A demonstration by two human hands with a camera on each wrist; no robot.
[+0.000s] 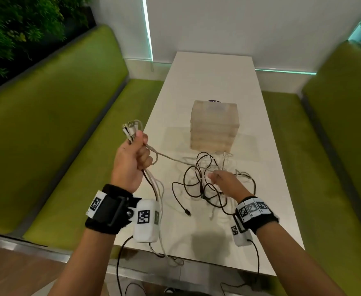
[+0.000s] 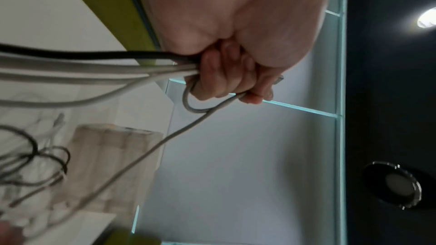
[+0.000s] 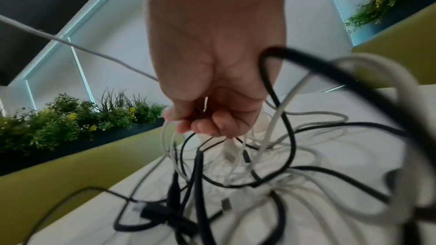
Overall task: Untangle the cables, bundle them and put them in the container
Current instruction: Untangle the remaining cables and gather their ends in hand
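A green upholstered bench [image 1: 53,116] runs along the left side, with leafy plants [image 1: 15,28] behind its backrest. Just right of it, above the table's left edge, the left hand [image 1: 130,161] is raised in a fist, fingers [image 2: 226,81] curled round several cables: a black one and a few white ones hang from the bottom of the fist past the wrist strap, and folded white ends with connectors [image 1: 130,130] stick out of the top beside the thumb. One grey-white cable [image 1: 175,160] leaves the fist and stretches rightward, lifted off the table, to the tangle.

The tangle of black and white cables [image 1: 196,189] lies on the white table [image 1: 271,189], toward its near end. A loose black connector end [image 1: 187,212] rests on the surface at the tangle's near-left side.

The right hand [image 1: 226,182] sits low over the tangle's right part, fingers [image 3: 212,124] bunched together and pinching thin strands at the top of the heap; which strand exactly cannot be told from the blur. Black and white loops droop beneath it.

Beyond the tangle, near the middle of the table, stands the translucent container [image 1: 214,124], a squarish ribbed box, with the nearest cable loops touching or just beside its front face. A second green bench [image 1: 335,146] lines the right side.
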